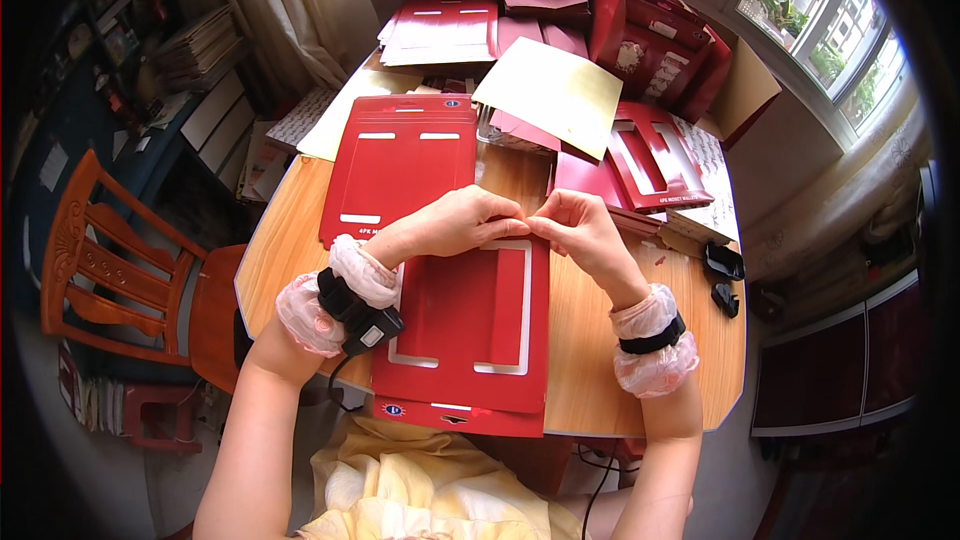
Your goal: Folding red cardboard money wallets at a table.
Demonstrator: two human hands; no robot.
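Observation:
My left hand and my right hand meet above the table, thumb and finger of each pinched and the fingertips touching. Whether something small sits between them is too fine to tell. Under my left hand lies the far edge of a red printed card sleeve. It is flat before me, with white-edged cut-outs, a strip of red card inside the right cut-out, and a hang-hole flap over the table's near edge. Another red card sleeve lies beyond my left hand, bearing white writing at its near end.
A wooden table carries stacked red card sleeves, a pale yellow sheet, a red window-cut card and a large red open box. Small black parts lie at the right edge. A wooden chair stands left.

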